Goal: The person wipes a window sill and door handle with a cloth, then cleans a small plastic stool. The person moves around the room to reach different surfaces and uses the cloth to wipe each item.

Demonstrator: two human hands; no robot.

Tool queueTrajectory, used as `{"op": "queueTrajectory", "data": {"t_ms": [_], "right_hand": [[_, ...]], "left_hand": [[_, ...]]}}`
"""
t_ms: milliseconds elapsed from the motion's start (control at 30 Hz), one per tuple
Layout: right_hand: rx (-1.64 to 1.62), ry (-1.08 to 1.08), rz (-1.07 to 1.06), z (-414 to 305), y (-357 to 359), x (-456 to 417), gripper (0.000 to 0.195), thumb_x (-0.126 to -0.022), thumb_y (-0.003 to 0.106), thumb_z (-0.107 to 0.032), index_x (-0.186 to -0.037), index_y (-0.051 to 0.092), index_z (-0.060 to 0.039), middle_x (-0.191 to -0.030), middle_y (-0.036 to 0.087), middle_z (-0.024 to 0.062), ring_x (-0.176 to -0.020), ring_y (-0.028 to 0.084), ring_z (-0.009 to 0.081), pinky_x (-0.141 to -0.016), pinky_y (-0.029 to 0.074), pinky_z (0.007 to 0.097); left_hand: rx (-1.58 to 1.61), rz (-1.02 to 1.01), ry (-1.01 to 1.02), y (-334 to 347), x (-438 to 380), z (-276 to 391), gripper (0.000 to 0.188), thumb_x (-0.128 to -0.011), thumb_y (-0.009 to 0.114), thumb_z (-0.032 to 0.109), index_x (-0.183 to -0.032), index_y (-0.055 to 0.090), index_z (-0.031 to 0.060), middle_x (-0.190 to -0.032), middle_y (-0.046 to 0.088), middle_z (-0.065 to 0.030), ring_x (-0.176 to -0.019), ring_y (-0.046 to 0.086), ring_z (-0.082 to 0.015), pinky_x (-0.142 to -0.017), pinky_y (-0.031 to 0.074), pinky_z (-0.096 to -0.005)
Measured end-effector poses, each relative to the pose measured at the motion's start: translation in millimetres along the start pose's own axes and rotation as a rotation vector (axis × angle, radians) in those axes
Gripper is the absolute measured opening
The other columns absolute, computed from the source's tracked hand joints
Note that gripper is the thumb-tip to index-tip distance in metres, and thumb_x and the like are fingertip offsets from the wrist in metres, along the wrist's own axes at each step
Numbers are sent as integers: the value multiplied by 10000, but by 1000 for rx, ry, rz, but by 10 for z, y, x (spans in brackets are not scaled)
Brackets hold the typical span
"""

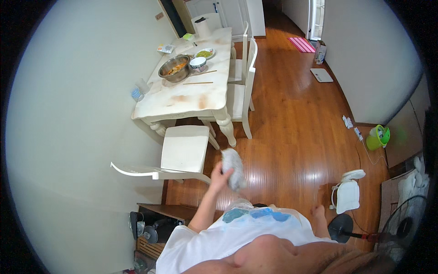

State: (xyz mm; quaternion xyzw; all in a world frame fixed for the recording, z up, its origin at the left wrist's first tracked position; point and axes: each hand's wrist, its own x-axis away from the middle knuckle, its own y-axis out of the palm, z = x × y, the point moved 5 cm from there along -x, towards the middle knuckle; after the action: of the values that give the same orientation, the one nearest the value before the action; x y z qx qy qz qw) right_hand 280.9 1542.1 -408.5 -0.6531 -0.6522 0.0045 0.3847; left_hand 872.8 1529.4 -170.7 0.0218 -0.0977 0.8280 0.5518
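My left hand (220, 176) grips a crumpled grey-white cloth (233, 169), held out in front of my body over the wood floor. It is to the right of the white chair (184, 147) at the near end of the dining table. My right hand (318, 210) hangs low at my right side, near a small white child-size seat (347, 197); its fingers are too small to read. The white table (164, 102) bears a steel bowl of food (175, 69), a patterned bowl (198, 64), a plate of green food (205, 53) and chopsticks (198, 83).
Two chairs (236, 99) line the table's right side. A green bin (373, 140), a power strip (358, 134) with cables and a white bathroom scale (321, 75) lie along the right wall. A fan (340, 227) stands at lower right, a low cabinet (164, 209) at lower left.
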Motion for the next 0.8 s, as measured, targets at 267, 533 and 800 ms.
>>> {"op": "queueTrajectory", "data": {"t_ms": [267,533,800], "right_hand": [[285,-124,127,-1816,87,-716,183,-821,595,-182,-798,628,-4,-730,633,143,-642,609,228,-556,475,368],[644,-100,12,-1433,1010,-637,131,-745,568,-181,-661,625,-97,-615,589,109,-570,553,275,-514,448,409],[206,238,6,-1988,946,-351,214,-756,557,-215,-609,596,-64,-606,606,107,-539,560,262,-512,453,395]], "left_hand": [[-389,698,45,-1459,-2307,552,575,-804,687,237,-1247,446,-40,-1143,570,-176,-996,554,-255,-892,439,-369],[-1114,376,233,-1513,-4944,-744,530,-822,615,359,-1221,512,26,-1097,591,-225,-964,586,-362,-790,490,-422],[-901,-519,426,230,-3696,-210,456,-767,677,218,-1164,547,36,-1104,568,-227,-969,558,-386,-833,448,-442]]}}
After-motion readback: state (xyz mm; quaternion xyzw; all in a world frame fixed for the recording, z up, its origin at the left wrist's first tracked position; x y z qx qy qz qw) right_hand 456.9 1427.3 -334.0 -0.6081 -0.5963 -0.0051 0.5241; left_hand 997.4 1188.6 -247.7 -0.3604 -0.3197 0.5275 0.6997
